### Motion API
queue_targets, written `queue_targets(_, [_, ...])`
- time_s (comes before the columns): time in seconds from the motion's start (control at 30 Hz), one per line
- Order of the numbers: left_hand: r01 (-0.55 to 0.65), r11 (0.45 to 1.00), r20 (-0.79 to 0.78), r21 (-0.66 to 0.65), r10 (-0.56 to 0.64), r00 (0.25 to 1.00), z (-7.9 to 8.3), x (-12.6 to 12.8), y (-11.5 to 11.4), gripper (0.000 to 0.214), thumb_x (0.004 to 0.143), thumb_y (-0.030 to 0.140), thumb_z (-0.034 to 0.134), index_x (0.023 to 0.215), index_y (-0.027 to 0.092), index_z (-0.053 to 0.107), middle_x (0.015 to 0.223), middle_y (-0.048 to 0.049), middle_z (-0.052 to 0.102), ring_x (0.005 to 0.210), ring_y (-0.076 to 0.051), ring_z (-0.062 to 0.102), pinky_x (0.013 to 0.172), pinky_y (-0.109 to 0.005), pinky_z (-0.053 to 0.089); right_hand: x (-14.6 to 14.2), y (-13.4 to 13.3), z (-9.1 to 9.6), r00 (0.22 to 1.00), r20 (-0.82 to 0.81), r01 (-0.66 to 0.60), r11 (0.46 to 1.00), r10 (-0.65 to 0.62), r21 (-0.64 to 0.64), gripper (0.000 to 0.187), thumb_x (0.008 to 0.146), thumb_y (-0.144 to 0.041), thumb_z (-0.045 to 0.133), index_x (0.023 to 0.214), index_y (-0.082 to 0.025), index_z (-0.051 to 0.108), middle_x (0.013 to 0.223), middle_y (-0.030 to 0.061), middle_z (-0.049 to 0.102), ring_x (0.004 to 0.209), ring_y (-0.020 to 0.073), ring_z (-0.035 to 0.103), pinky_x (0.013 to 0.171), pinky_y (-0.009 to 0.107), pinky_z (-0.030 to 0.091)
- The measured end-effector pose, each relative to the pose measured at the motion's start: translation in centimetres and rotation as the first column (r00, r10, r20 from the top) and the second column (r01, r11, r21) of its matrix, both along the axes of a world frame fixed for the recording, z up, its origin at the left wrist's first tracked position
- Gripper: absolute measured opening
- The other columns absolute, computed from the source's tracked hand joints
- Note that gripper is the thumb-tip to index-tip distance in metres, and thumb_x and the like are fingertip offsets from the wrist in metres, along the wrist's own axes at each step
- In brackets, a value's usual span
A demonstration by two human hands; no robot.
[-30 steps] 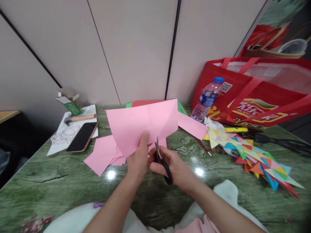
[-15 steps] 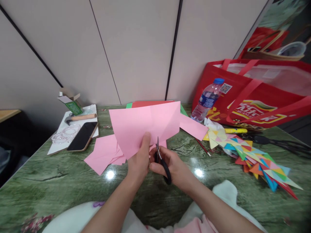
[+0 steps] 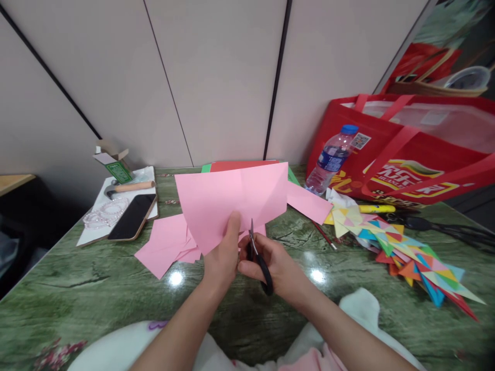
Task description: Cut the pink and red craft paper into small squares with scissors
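Observation:
My left hand [image 3: 222,257] grips a large sheet of pink paper [image 3: 216,198] by its lower edge, thumb on the near face. The sheet is held up off the table, slightly curved. In my right hand [image 3: 276,263] is a pair of scissors [image 3: 263,268] with black handles, the blades pointing up at the sheet's lower edge. One blade shows in front of the paper; where the other lies I cannot tell. Several cut pink pieces [image 3: 162,242] lie to the left of the sheet. A pink strip [image 3: 309,201] sticks out to its right.
On the left are a white board [image 3: 87,236], a phone [image 3: 132,217], a hammer [image 3: 133,186], beads [image 3: 105,214] and a small green box [image 3: 119,171]. On the right stand a water bottle [image 3: 332,159] and a red bag [image 3: 417,149], near folded colourful paper pieces [image 3: 410,247] and a pencil [image 3: 324,234].
Hands, scissors and sheet hold almost the same pose. The whole view has shifted very slightly.

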State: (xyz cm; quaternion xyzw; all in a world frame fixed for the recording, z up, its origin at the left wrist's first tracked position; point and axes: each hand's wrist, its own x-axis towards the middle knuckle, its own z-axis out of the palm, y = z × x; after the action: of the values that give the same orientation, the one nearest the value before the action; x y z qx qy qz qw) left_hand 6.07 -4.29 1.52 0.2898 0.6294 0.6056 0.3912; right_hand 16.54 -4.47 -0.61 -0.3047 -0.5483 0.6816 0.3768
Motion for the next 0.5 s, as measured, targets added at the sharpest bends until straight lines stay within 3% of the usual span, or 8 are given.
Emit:
queue_targets(0.23, [0.018,0.998,-0.059,-0.061,-0.022,0.998,-0.17,-0.06,-0.09,0.05,0.063,0.055,0.06,0.089,0.013,0.065,0.072,-0.0084,0.065,0.065,-0.02,0.06,0.059,-0.031,0.048,0.05,-0.04,0.09,1.0,0.002,-0.004,1.0,0.004,0.0,0.043,0.058,-0.042,0.074,0.085,-0.018,0.051,0.073,-0.0018,0.048,0.065,0.0118,0.044,0.061,0.025,0.037])
queue_targets(0.5, [-0.023,0.999,0.002,0.038,0.022,1.0,-0.26,-0.12,0.05,0.041,0.06,0.048,0.066,0.083,0.014,0.065,0.072,-0.0078,0.066,0.077,-0.023,0.062,0.074,-0.034,0.048,0.05,-0.01,-0.01,1.0,0.015,0.006,1.0,-0.006,0.002,0.045,0.056,-0.045,0.074,0.084,-0.019,0.05,0.073,-0.0019,0.048,0.065,0.0121,0.044,0.059,0.025,0.037])
